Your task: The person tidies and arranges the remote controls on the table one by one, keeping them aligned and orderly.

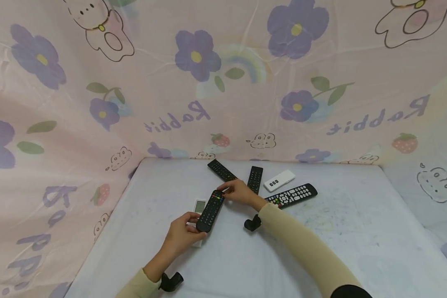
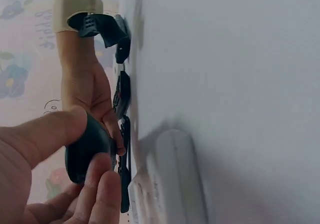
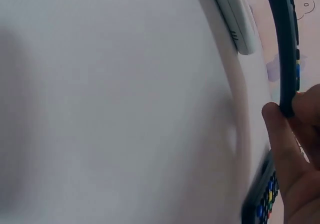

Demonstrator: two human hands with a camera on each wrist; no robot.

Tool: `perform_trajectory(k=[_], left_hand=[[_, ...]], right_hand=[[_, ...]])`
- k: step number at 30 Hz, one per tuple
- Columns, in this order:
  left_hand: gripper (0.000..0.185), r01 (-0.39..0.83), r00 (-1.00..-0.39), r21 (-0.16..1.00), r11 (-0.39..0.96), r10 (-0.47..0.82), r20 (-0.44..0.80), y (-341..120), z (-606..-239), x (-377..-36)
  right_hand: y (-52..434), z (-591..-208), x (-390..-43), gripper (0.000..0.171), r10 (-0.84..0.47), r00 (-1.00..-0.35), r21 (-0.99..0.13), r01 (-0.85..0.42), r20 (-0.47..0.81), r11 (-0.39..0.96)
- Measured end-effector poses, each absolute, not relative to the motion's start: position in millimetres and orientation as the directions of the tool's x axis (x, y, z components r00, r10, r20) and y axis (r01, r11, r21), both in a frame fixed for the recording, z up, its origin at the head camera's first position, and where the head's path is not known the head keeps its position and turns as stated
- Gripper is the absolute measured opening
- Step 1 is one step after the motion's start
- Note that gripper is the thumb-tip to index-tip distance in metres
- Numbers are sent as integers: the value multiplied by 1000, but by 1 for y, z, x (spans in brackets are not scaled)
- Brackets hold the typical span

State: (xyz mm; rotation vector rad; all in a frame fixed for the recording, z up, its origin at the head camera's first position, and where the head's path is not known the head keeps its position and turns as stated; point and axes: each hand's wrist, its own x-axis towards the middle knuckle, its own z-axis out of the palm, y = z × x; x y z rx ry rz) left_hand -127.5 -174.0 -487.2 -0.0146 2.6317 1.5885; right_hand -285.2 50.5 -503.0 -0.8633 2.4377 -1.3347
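Held object: a slim black plastic remote control [image 1: 210, 210] is gripped above the white table [image 1: 357, 231], over a white remote [image 1: 199, 205].
Left hand [image 1: 181, 234]: fingers curled round its near end.
Right hand [image 1: 239, 191]: fingertips pinched on its far end.
Risk: a slip is judged possible if either grip loosens, dropping it onto the white remote.
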Motion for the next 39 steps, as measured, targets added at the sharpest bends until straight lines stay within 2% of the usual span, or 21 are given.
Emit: perform_trajectory(k=[8, 13, 20, 26, 33, 39], left_hand=[[54, 32, -997, 846, 532, 75, -10, -172, -492, -122], [52, 109, -993, 732, 672, 100, 56, -169, -496, -119], [52, 128, -992, 614, 779, 103, 75, -166, -497, -113], [54, 153, -988, 562, 813, 125, 89, -164, -497, -109], [54, 185, -982, 524, 831, 145, 117, -162, -499, -112], [59, 162, -984, 420, 893, 114, 135, -162, -501, -111]], right_hand=[[47, -508, -285, 34, -614, -788, -821, -377, 41, 429], [46, -510, -283, 35, -634, -773, -829, -369, 23, 421], [44, -511, -282, 34, -652, -758, -811, -379, -4, 446], [42, -511, -281, 33, -673, -739, -825, -379, -3, 420], [41, -512, -281, 33, -658, -752, -826, -345, -41, 445], [40, -513, -280, 32, -656, -753, -832, -330, -53, 446]])
